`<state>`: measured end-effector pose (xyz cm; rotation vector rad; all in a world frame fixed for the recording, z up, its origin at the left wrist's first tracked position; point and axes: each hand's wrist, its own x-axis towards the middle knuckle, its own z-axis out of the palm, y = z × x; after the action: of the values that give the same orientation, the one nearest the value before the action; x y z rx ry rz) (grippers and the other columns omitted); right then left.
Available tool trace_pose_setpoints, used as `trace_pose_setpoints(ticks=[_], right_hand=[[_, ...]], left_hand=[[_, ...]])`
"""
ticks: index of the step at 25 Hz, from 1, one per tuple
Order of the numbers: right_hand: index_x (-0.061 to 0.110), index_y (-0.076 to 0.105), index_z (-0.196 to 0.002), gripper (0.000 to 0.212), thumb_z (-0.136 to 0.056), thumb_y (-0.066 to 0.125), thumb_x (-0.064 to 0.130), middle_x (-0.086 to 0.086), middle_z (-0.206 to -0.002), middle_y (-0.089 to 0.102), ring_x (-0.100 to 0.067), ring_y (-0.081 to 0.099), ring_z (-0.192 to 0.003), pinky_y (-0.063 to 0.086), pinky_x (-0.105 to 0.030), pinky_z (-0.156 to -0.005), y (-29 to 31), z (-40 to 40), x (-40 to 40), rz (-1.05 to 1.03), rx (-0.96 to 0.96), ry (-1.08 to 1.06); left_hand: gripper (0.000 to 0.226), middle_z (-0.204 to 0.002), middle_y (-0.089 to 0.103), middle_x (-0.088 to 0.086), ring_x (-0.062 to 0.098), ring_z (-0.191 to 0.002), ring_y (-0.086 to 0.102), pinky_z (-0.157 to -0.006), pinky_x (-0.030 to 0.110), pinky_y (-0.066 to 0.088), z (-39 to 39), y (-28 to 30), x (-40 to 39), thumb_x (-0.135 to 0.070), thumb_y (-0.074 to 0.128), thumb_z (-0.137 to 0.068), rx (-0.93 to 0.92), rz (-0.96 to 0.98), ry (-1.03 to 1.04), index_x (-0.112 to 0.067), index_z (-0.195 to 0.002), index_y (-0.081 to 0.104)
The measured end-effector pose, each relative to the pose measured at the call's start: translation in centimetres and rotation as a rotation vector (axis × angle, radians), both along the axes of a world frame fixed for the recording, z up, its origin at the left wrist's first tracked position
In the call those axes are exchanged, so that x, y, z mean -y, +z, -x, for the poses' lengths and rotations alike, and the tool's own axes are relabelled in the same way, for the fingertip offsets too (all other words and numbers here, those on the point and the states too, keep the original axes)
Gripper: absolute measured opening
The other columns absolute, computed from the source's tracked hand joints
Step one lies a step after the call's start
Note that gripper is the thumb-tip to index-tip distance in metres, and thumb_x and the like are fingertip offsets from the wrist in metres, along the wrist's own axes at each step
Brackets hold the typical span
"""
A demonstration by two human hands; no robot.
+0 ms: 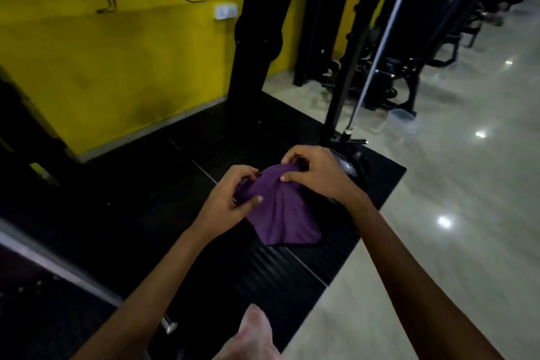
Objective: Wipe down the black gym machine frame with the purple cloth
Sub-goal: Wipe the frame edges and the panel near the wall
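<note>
The purple cloth (282, 210) hangs in front of me over the machine's black ribbed base platform (181, 172). My left hand (230, 199) pinches its left upper edge, and my right hand (315, 168) grips its top edge between thumb and curled fingers. The cloth's lower part droops free below both hands. Black uprights of the gym machine frame (257, 38) rise from the back of the platform, beyond the hands. A slanted black post (347, 67) and a silver guide rod (380, 47) stand just behind my right hand.
A yellow wall (117, 52) with a white socket (225, 11) runs behind the machine on the left. Glossy pale floor (453, 199) lies to the right. More black gym machines (409, 67) stand at the far right. A clear plastic container (401, 121) sits on the floor.
</note>
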<state>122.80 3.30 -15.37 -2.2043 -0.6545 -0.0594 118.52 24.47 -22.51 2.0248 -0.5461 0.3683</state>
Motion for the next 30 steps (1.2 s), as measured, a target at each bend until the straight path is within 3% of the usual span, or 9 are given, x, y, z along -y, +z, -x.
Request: trace_pose_setpoints(ticks=[4,6,9,13,16,20,23,27,30], right_hand=[[0.016,0.058,-0.076,0.032,-0.063,0.086,0.007,-0.009,-0.085,0.068,-0.025,0.064,-0.08,0.052,-0.035,-0.074,-0.4,-7.2,-0.6,-0.062,-0.08,0.104],[0.014,0.063,-0.077,0.029,-0.063,0.086,0.005,-0.007,-0.084,0.068,-0.017,0.064,-0.079,0.052,-0.032,-0.074,-0.5,-10.7,-1.4,-0.034,-0.119,0.185],[0.013,0.07,-0.083,0.024,-0.065,0.083,0.003,0.003,-0.08,0.066,0.001,0.058,-0.075,0.048,-0.017,-0.072,-0.6,-15.6,-2.3,0.064,-0.129,0.325],[0.018,0.07,-0.082,0.019,-0.072,0.08,0.006,-0.004,-0.088,0.07,-0.012,0.065,-0.084,0.052,-0.023,-0.077,-0.8,-21.9,-4.5,0.06,-0.1,0.429],[0.025,0.065,-0.075,0.025,-0.076,0.076,0.003,-0.008,-0.088,0.071,-0.02,0.067,-0.084,0.055,-0.033,-0.077,-1.8,-25.7,-7.3,0.041,-0.107,0.482],[0.023,0.055,-0.071,0.029,-0.083,0.068,0.001,-0.004,-0.096,0.069,-0.013,0.066,-0.092,0.053,-0.025,-0.079,-2.9,-31.5,-11.7,0.035,-0.17,0.622],[0.026,0.049,-0.071,0.033,-0.084,0.067,0.002,-0.001,-0.098,0.067,-0.018,0.065,-0.096,0.053,-0.033,-0.083,-2.5,-37.3,-16.6,0.043,-0.143,0.781],[0.027,0.048,-0.07,0.036,-0.082,0.07,0.001,-0.001,-0.097,0.065,-0.015,0.063,-0.092,0.052,-0.033,-0.081,-0.8,-43.1,-23.3,0.104,-0.089,0.96],[0.026,0.05,-0.076,0.033,-0.078,0.074,0.005,-0.004,-0.095,0.064,-0.012,0.059,-0.085,0.049,-0.029,-0.078,0.4,-45.2,-29.2,0.156,-0.065,1.125]], left_hand=[[0.033,-0.104,0.054,-0.014,-0.008,-0.097,0.052,-0.084,0.005,0.039,-4.6,0.3,-2.3,-0.045,0.065,-0.077,-0.004,-0.159,0.081,-0.029,-0.104,0.056],[0.038,-0.098,0.056,-0.015,-0.009,-0.092,0.054,-0.078,0.003,0.039,-6.6,-0.2,-3.4,-0.051,0.066,-0.07,-0.047,-0.127,0.175,-0.029,-0.099,0.058],[0.031,-0.088,0.058,-0.007,-0.006,-0.082,0.055,-0.073,0.004,0.041,-9.6,-0.9,-4.5,-0.046,0.069,-0.071,-0.015,-0.151,0.215,-0.021,-0.087,0.062],[0.025,-0.082,0.045,-0.015,-0.007,-0.072,0.045,-0.064,0.003,0.035,-14.0,0.0,-6.5,-0.049,0.063,-0.078,-0.011,-0.305,0.239,-0.032,-0.078,0.044],[0.033,-0.077,0.038,-0.021,-0.011,-0.07,0.045,-0.061,0.005,0.034,-16.5,0.4,-8.5,-0.054,0.06,-0.076,-0.061,-0.346,0.328,-0.025,-0.072,0.043],[0.045,-0.067,0.05,-0.01,0.0,-0.063,0.047,-0.057,0.015,0.036,-19.6,0.1,-12.0,-0.051,0.073,-0.068,-0.074,-0.115,0.596,-0.011,-0.067,0.054],[0.039,-0.073,0.058,0.0,0.002,-0.067,0.051,-0.062,0.021,0.042,-22.3,0.3,-13.7,-0.036,0.084,-0.067,-0.115,0.103,0.781,-0.009,-0.074,0.058],[0.025,-0.08,0.057,-0.015,-0.007,-0.076,0.052,-0.069,0.01,0.042,-25.3,1.4,-14.7,-0.013,0.077,-0.073,-0.081,0.303,1.011,-0.017,-0.081,0.054],[0.034,-0.09,0.055,-0.006,-0.011,-0.089,0.054,-0.079,0.009,0.042,-27.0,3.2,-15.2,0.003,0.073,-0.077,0.069,0.413,1.183,-0.02,-0.088,0.05]])
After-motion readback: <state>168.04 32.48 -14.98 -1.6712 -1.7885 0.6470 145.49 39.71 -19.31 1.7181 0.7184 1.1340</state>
